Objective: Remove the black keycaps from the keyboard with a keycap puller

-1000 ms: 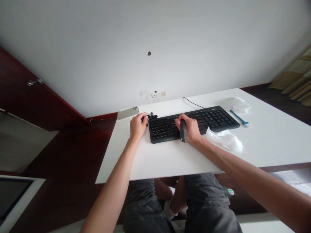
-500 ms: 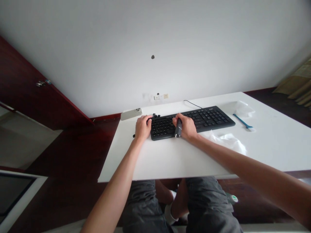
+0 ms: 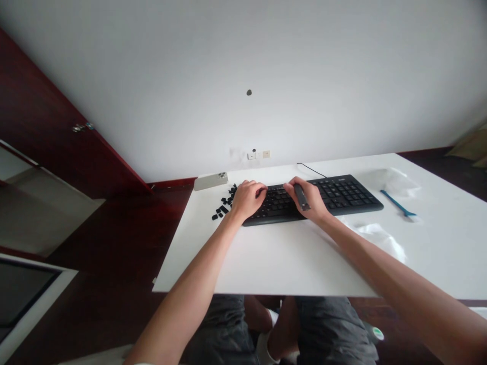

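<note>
A black keyboard (image 3: pixel 350 195) lies across the white table. Dark-handled and stubby, a tool (image 3: pixel 302 197) sits in the fist of my right hand (image 3: pixel 314 198) over the middle of the keys; its working end is hidden. My left hand (image 3: pixel 245 200) rests over the keyboard's left end, its fingers curled toward the thumb. What the left fingers hold, if anything, cannot be made out. Beside that hand, several loose black keycaps (image 3: pixel 223 209) are scattered on the table.
A phone (image 3: pixel 211 181) lies at the table's back left. To the right are a blue-handled brush (image 3: pixel 397 204), a crumpled white tissue (image 3: pixel 382 241) and a clear plastic bag (image 3: pixel 403 182). The keyboard's cable (image 3: pixel 312 169) runs behind it.
My left hand has moved right, from the keyboard's left edge onto its keys, uncovering the loose keycaps. My right hand still grips the tool, its handle now tilted differently. The view has shifted slightly.
</note>
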`<state>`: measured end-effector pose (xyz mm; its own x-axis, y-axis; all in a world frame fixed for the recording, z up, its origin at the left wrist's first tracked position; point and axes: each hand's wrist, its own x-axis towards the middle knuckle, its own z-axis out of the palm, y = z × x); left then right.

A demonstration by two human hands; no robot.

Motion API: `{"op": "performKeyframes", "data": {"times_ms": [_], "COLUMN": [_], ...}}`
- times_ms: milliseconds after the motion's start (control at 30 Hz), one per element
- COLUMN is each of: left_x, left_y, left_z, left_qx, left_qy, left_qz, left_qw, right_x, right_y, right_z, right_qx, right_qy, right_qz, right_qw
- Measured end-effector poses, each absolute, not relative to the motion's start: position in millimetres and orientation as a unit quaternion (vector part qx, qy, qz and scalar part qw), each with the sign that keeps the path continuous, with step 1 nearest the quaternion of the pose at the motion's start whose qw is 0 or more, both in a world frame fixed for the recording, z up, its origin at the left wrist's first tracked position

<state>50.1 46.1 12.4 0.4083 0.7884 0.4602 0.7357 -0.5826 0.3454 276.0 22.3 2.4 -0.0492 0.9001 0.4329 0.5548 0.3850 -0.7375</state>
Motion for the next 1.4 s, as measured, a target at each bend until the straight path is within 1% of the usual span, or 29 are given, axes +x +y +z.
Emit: {"op": "performKeyframes", "data": {"times_ms": [100, 300, 467, 767, 833, 933, 1000, 1067, 1200, 1400], "left_x": [43.7, 45.9, 52.5, 52.3, 53.2, 53.9, 53.2, 52.0, 51.5, 55.2], "left_y": [42.1, 33.8, 30.0, 33.0, 33.4, 34.3, 35.1, 35.7, 35.9, 34.7], "left_z": [10.9, 17.9, 17.3, 13.5, 13.8, 13.8, 13.2, 12.6, 13.0, 16.4], "left_qx": [0.85, 0.885, 0.907, 0.91, 0.91, 0.912, 0.911, 0.907, 0.893, 0.882], "left_qy": [0.442, 0.397, 0.36, 0.36, 0.361, 0.36, 0.362, 0.368, 0.387, 0.412], "left_qz": [0.278, 0.203, 0.186, 0.175, 0.172, 0.165, 0.166, 0.171, 0.178, 0.153], "left_qw": [0.075, 0.131, 0.117, 0.11, 0.109, 0.108, 0.11, 0.116, 0.147, 0.169], "right_x": [286.4, 293.9, 290.2, 284.5, 286.5, 288.5, 288.6, 288.5, 289.9, 287.2], "right_y": [24.6, 23.5, 24.6, 29.6, 37.3, 53.3, 64.2, 73.1, 80.9, 73.9], "right_z": [11.9, 16.2, 9.5, 8.4, 15.7, 29.5, 34.8, 34.5, 24.0, 19.3], "right_qx": [-0.491, -0.451, -0.428, -0.417, -0.399, -0.367, -0.356, -0.363, -0.39, -0.382], "right_qy": [-0.745, -0.773, -0.798, -0.823, -0.842, -0.872, -0.877, -0.87, -0.844, -0.83], "right_qz": [0.215, 0.242, 0.254, 0.234, 0.233, 0.256, 0.271, 0.28, 0.279, 0.335], "right_qw": [0.397, 0.375, 0.339, 0.306, 0.277, 0.2, 0.173, 0.183, 0.241, 0.23]}}
